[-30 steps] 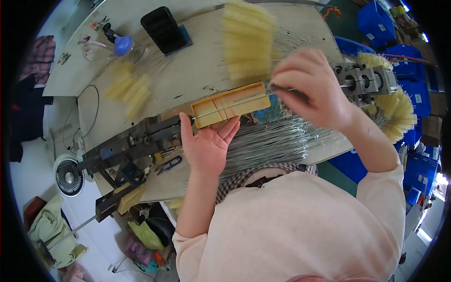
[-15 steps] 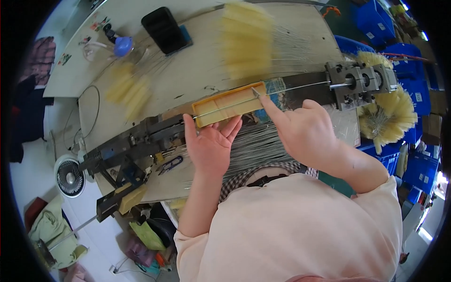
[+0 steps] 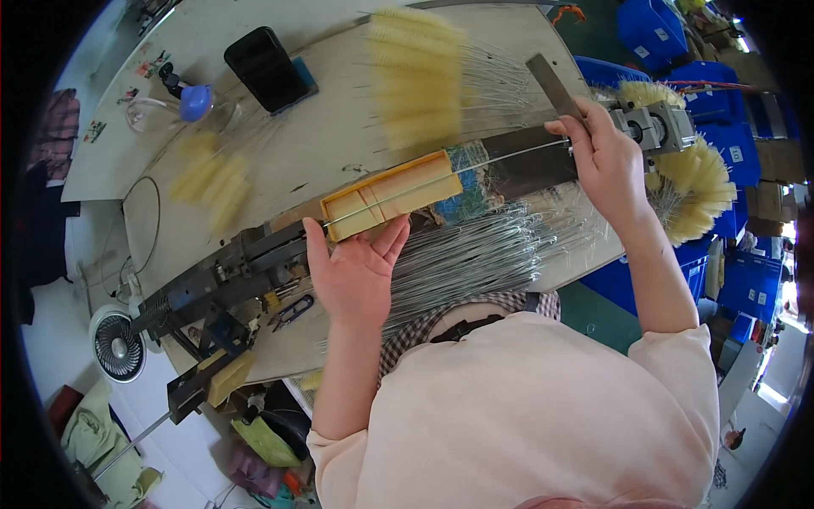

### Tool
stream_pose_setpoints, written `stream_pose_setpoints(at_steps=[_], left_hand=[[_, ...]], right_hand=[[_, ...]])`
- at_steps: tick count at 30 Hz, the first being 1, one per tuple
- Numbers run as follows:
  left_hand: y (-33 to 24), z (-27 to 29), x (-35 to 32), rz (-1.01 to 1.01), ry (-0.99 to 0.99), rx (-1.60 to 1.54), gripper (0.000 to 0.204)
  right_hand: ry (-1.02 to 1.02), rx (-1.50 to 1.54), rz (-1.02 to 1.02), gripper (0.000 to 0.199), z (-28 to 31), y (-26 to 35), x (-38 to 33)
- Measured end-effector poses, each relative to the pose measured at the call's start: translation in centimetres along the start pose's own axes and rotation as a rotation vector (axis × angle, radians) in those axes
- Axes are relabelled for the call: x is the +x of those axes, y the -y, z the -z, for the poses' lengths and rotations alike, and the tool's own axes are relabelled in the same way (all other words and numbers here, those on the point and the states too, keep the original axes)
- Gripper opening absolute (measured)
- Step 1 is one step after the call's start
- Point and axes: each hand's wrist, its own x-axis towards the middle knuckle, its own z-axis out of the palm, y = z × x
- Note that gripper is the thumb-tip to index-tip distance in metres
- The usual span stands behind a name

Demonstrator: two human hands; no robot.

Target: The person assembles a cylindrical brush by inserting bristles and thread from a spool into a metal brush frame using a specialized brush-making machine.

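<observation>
My left hand (image 3: pixel 352 276) lies palm up at the near left end of a shallow yellow tray (image 3: pixel 386 177), fingers stretched out along its near edge. Its thumb points up beside the tray's left corner. Lengthwise over the tray runs a thin metal wire (image 3: pixel 517 158), reaching the clamp block (image 3: pixel 649 127) at the right. My right hand (image 3: pixel 606 165) is closed around a flat metal lever (image 3: pixel 551 83) by that block, the lever's free end jutting up and away. Below the tray lies a thick bundle of twisted wires (image 3: pixel 475 254).
Yellow-bristled brushes (image 3: pixel 415 81) with wire stems lie beyond the tray, others (image 3: pixel 208 182) farther left. A phone (image 3: pixel 267 68) and a purple-capped bottle (image 3: pixel 197 103) stand at the back. Thread snips (image 3: pixel 292 312) lie near left, a small fan (image 3: pixel 119 343) beyond. Blue crates (image 3: pixel 653 34) are at right.
My right hand has left the tray's right end, moved right and closed on the flat lever. A small piece at its fingertip no longer shows. My left hand keeps its pose; the view has shifted.
</observation>
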Motion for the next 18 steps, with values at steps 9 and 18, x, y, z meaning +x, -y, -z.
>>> stream_pose_setpoints(at_steps=[9,18], left_hand=[[-0.3,-0.6,-0.1,0.002,-0.059,0.034,0.072],[-0.5,0.1,-0.1,0.010,-0.016,-0.007,0.071]], right_hand=[[0.206,0.160,-0.153,0.020,-0.2,-2.9,-1.4],[0.103,0.470,-0.247,0.025,0.1,-1.9,-1.0]])
